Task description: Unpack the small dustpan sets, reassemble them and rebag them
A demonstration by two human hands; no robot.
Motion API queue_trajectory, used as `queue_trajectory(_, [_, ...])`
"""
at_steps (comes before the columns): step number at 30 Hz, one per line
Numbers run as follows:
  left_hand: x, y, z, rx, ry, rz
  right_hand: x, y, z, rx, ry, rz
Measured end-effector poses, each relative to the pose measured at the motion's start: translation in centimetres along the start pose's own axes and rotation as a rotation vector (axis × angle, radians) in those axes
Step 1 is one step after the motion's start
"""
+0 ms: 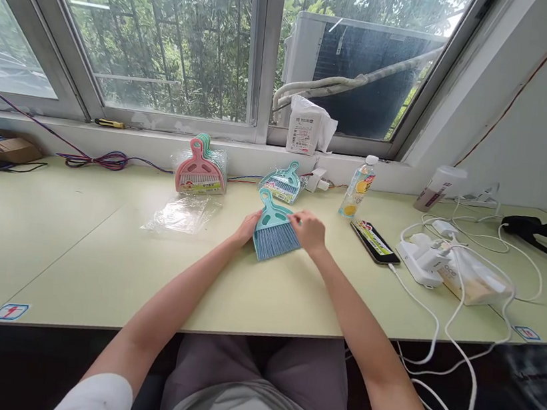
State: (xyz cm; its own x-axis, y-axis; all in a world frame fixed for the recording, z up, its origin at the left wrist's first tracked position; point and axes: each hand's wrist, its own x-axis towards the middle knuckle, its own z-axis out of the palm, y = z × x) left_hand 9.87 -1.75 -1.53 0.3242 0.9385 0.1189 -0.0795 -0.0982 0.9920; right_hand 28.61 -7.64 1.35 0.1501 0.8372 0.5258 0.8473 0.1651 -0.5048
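A teal mini dustpan and brush set is held tilted just above or on the table, its handle pointing away and its blue-grey bristles toward me. My left hand is closed around its left edge. The fingers of my right hand pinch at its upper right side, partly covering it. Clear plastic bags lie flat to the left. Behind them stands a row of bagged dustpan sets, pink in front and teal behind. Another bagged teal set leans just beyond my hands.
Printed labels lie on a phone at the right, near a drink bottle. A power strip with white cables trails over the front edge. Farther off are a tumbler, a tissue pack, bundled wires and a cardboard box.
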Motion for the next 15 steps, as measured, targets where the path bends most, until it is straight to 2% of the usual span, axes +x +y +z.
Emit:
queue_trajectory(2, [-0.3, -0.1, 0.9, -0.001, -0.024, 0.061, -1.1, -2.0, 1.2, -0.177, -0.076, -0.118])
queue_trajectory(5, [-0.5, -0.2, 1.6, 0.049, 0.013, 0.113, -1.7, -2.8, 2.1, -0.275, -0.083, -0.114])
queue_trajectory(7, [-0.5, 0.0, 1.5, 0.072, -0.018, 0.108, -1.4, -2.3, 2.2, -0.259, -0.075, -0.057])
queue_trajectory(12, [-0.1, 0.6, 0.5, 0.089, -0.211, 0.107, -0.7, -1.1, 2.3, -0.143, -0.060, 0.023])
queue_trajectory(15, [0.1, 0.7, 0.0, 0.108, -0.241, 0.100, -0.3, -0.9, 2.3, -0.118, -0.052, 0.027])
